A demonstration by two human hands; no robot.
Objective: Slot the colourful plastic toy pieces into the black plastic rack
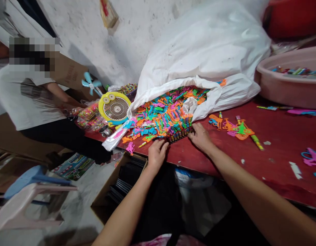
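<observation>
A black rack (179, 137) stands near the front edge of the red table, filled with rows of small tubes topped by colourful plastic pieces. My left hand (158, 154) is closed on the rack's left end. At the other end, my right hand (199, 136) grips it with the fingers partly hidden. Just behind the rack, a big white sack (199, 51) lies with its mouth spread, and a heap of bright plastic pieces (163, 100) spills out. A pink piece (130, 148) lies left of my left hand.
Several loose plastic toys (241, 129) lie on the red table (224, 150) at right, before a pink basin (288, 82). A yellow fan (117, 108) stands at left. Below the edge is a carton (122, 160) of black racks. A co-worker (37, 95) bends over bags, near stools (32, 201).
</observation>
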